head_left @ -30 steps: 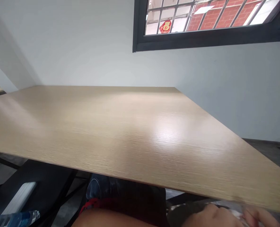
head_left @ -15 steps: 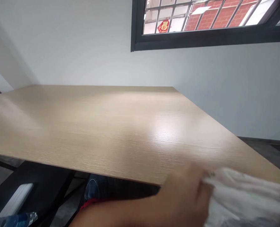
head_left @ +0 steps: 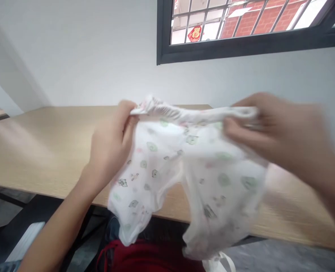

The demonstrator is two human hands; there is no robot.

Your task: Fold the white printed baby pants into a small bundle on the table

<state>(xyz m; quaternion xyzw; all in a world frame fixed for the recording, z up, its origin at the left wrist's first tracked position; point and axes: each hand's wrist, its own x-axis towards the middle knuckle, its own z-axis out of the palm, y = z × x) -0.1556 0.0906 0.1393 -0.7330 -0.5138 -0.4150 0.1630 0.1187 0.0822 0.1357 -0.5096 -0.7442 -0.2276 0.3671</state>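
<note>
A pair of small white shorts with green and pink printed figures hangs spread in front of me, its elastic waistband at the top and both legs dangling. My left hand pinches the waistband at its left end. At the other end my right hand, blurred by motion, grips the band between thumb and fingers. The shorts are held above the near edge of the wooden table, and the leg openings hang lower than that edge.
Behind the table rises a pale wall with a dark-framed, barred window. A black bench at lower left carries a white flat object. Something white with a strap shows at the bottom.
The white cloth, bunched at lower right before, is now raised to the middle and stretched out as shorts. Both hands now hold its waistband; only one hand showed earlier.
</note>
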